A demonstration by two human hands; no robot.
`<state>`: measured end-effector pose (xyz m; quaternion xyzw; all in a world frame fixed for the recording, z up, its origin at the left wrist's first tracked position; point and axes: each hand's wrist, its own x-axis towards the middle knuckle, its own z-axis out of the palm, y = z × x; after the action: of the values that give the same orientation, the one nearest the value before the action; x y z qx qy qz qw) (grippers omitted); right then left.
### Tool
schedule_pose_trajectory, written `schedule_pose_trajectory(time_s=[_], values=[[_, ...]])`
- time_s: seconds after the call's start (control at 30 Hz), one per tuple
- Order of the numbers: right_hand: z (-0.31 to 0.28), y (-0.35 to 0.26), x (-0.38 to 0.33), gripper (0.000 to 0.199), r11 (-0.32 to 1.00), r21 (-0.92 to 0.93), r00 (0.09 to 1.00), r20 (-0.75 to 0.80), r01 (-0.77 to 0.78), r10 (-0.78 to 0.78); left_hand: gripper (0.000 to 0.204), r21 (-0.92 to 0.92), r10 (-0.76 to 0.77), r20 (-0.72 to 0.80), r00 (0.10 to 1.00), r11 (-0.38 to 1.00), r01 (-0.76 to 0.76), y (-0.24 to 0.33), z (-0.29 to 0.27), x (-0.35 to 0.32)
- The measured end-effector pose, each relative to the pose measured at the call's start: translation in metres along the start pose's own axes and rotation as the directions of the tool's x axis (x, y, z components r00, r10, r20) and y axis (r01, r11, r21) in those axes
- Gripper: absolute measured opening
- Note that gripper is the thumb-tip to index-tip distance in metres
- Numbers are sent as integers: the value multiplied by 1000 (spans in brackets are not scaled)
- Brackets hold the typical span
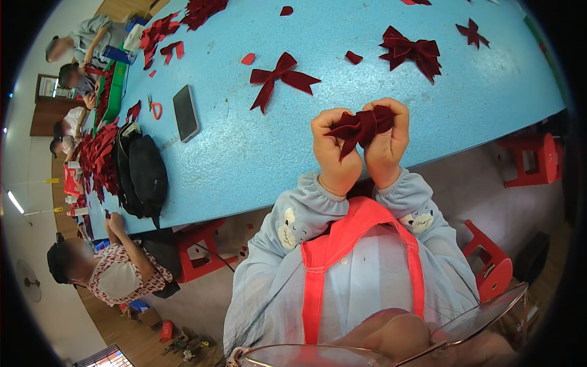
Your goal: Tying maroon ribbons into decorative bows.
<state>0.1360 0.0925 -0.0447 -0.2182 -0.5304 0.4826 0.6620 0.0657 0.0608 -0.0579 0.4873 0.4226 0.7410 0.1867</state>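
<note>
Between my two hands, above the near edge of the blue table [244,165], is a dark red velvet bow [362,127]. My left hand [335,150] has its fingers curled round the bow's left loop. On the other side, my right hand [389,137] grips the right loop, its fingers folded in. A tail of the bow hangs down between the hands. Beyond them lie a finished-looking velvet bow [281,78], a stack of bows [413,52] and a smaller bow [472,33]. Small red scraps [353,57] are scattered near these.
A black phone [186,113], orange-handled scissors [156,110] and a black bag [142,174] lie to the left. Past them are red velvet heaps [99,156] and a green crate [111,92]. Several people sit along the table. Red stools [531,160] stand beside it.
</note>
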Motion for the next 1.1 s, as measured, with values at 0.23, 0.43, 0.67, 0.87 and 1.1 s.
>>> schedule_pose_trajectory(time_s=[0.23, 0.43, 0.67, 0.87, 1.1], values=[[-9, 8, 10, 19, 997, -45, 993, 101, -64, 69, 44, 75, 116, 27, 993, 990, -118, -6, -7, 13], [-15, 14, 22, 17, 958, -287, 980, 185, -19, 75, 43, 349, 223, 280, 934, 883, -315, -2, -23, 22], [-19, 5, 11, 19, 925, -192, 937, 59, -327, 343, 39, 428, 335, 220, 916, 811, -400, -16, -15, 9], [-6, 20, -4, 12, 906, 239, 898, -191, -349, 396, 36, 361, 324, 197, 925, 853, -376, -18, -7, 4], [-9, 25, -2, 13, 883, 327, 908, -135, -338, 397, 35, 307, 215, 133, 968, 919, -246, -21, -4, 0]])
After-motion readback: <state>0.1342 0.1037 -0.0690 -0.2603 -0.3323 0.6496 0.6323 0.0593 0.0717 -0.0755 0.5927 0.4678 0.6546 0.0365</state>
